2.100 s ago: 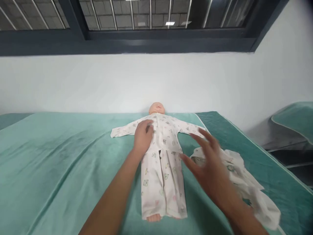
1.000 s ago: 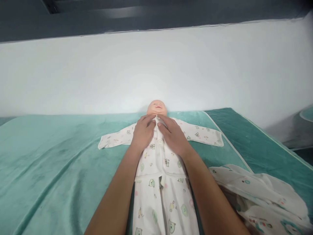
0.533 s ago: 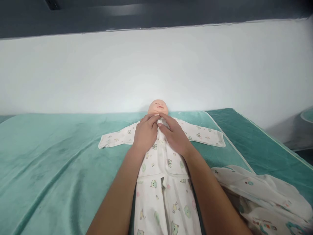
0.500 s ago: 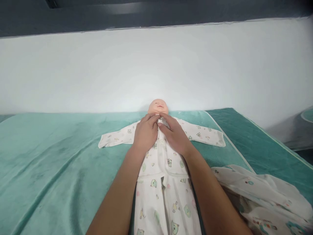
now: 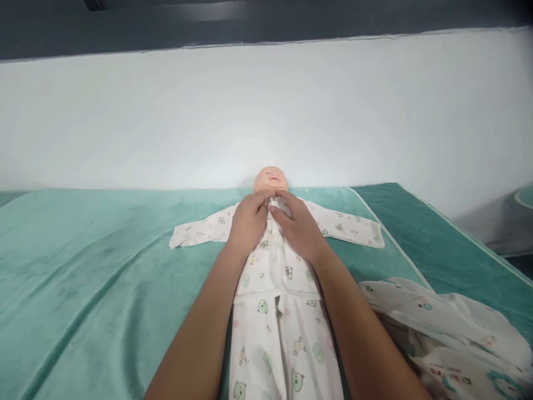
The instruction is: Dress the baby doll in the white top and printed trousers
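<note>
A baby doll (image 5: 270,179) lies on its back, its head by the wall. It wears a white baby shirt (image 5: 266,272) printed with small green bears, both sleeves spread out sideways. Matching baby pants (image 5: 287,350) cover the legs below. My left hand (image 5: 250,219) and my right hand (image 5: 297,222) rest on the chest, fingers bent and fingertips meeting at the shirt's collar just under the chin. Both hands look closed on the collar's front edges. The fingertips partly hide the cloth between them.
A crumpled pile of white printed baby clothes (image 5: 453,316) lies at the lower right. Beneath everything is a teal blanket (image 5: 104,278), with a darker green cover (image 5: 441,239) to the right. A white wall (image 5: 266,111) rises behind the doll's head.
My fingers have shifted slightly at the collar, and the fingertips now sit closer together. The doll and clothes lie as before; the view has moved a little.
</note>
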A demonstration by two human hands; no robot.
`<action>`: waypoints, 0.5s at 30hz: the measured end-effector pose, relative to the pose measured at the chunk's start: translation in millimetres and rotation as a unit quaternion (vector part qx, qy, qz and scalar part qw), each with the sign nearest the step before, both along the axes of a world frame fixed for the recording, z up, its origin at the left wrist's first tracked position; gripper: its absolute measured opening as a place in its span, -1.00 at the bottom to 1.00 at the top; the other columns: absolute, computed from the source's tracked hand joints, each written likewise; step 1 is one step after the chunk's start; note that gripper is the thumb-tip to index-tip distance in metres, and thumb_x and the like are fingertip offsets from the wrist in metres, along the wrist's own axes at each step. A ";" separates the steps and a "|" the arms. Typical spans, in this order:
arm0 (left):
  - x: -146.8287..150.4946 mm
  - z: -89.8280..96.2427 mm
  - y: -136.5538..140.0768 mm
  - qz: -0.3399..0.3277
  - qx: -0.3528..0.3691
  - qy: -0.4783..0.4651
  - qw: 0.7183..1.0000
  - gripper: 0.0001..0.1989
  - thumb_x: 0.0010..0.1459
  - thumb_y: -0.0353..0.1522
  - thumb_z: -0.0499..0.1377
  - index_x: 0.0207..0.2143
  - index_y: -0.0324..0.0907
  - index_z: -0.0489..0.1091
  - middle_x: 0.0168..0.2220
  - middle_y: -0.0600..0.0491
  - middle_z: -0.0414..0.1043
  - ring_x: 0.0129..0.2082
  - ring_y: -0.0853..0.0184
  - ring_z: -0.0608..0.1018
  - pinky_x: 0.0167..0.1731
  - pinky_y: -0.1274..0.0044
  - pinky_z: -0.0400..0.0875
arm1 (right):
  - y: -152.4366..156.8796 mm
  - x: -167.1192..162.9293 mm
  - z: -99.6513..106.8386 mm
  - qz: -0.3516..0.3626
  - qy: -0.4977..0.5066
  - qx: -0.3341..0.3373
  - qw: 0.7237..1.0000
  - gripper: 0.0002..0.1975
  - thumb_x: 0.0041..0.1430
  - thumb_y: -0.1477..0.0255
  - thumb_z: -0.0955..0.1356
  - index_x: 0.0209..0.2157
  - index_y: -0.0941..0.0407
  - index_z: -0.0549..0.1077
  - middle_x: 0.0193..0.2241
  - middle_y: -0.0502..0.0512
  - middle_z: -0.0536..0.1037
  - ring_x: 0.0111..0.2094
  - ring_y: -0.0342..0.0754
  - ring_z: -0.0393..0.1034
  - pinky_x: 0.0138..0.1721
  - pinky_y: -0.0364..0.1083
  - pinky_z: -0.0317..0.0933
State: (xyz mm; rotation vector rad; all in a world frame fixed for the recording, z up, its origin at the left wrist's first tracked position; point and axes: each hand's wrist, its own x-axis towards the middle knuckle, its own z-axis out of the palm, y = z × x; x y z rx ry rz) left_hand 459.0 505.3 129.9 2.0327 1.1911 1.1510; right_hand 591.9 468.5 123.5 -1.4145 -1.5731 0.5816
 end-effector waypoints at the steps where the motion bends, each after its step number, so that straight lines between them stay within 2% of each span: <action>1: -0.1 0.1 -0.1 -0.003 -0.008 -0.013 1.000 -0.59 0.21 -0.49 -0.03 -0.04 -0.08 0.51 0.05 0.06 0.51 0.11 0.25 0.46 0.17 0.36 0.31 | 0.2 0.1 -0.6 -0.002 0.002 -0.002 1.000 -0.54 0.25 0.26 0.24 0.16 -0.01 0.34 0.15 0.08 0.42 0.22 0.12 0.19 0.23 0.18 0.05; 9: -0.1 -2.8 0.1 -0.021 -0.027 -0.061 0.998 -0.65 0.22 -0.46 0.00 -0.04 -0.09 0.47 0.05 0.02 0.50 0.12 0.24 0.47 0.17 0.32 0.30 | -0.8 0.2 -0.7 -0.004 0.016 -0.008 1.000 -0.50 0.24 0.24 0.25 0.19 0.01 0.30 0.21 0.10 0.36 0.25 0.13 0.15 0.25 0.19 0.01; 15: 0.2 -2.1 -1.8 -0.031 -0.025 -0.047 0.998 -0.58 0.19 -0.50 -0.03 0.00 -0.05 0.46 0.05 0.07 0.51 0.11 0.24 0.47 0.14 0.32 0.33 | -2.2 0.0 1.3 0.000 0.014 -0.004 1.000 -0.51 0.25 0.25 0.24 0.19 0.00 0.30 0.18 0.10 0.39 0.23 0.14 0.18 0.22 0.20 0.04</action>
